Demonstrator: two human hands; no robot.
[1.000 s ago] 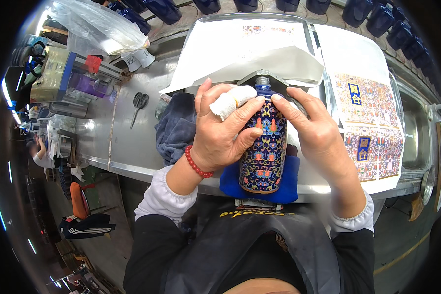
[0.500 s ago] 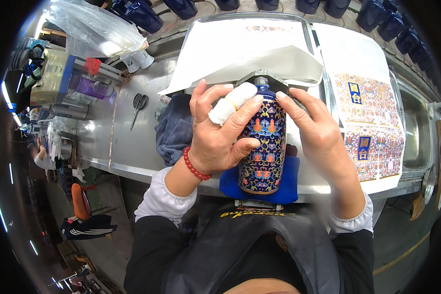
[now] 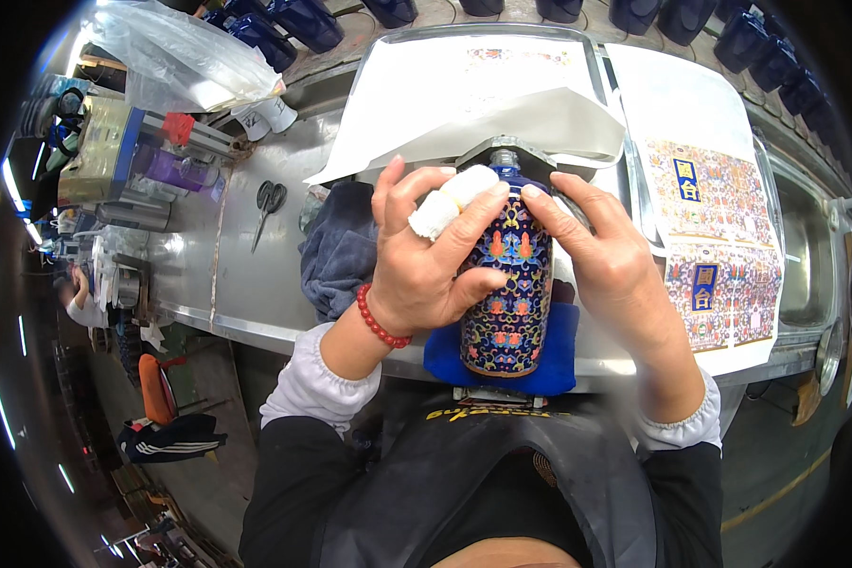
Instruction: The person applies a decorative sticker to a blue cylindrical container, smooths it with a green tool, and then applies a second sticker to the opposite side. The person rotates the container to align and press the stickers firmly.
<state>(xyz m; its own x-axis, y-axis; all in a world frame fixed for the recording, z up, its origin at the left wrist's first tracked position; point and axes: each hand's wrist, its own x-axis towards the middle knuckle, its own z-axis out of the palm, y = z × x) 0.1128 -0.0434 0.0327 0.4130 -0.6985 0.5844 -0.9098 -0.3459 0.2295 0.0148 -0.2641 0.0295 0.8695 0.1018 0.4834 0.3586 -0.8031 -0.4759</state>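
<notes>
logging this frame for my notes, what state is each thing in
patterned blue bottle: lying on its side on the blue pad, neck away from the person, held on both sides
left hand: closed on the bottle, two fingers bandaged white
right hand: pressed flat on the bottle's side
blue pad: under the bottle
scissors: lying shut on the metal table
grey cloth: crumpled

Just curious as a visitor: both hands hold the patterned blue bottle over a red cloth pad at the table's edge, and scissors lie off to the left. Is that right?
Not quite. In the head view the cloth pad under the patterned blue bottle is blue, not red. The rest stands: the left hand and right hand hold it, and scissors lie to the left.
</notes>
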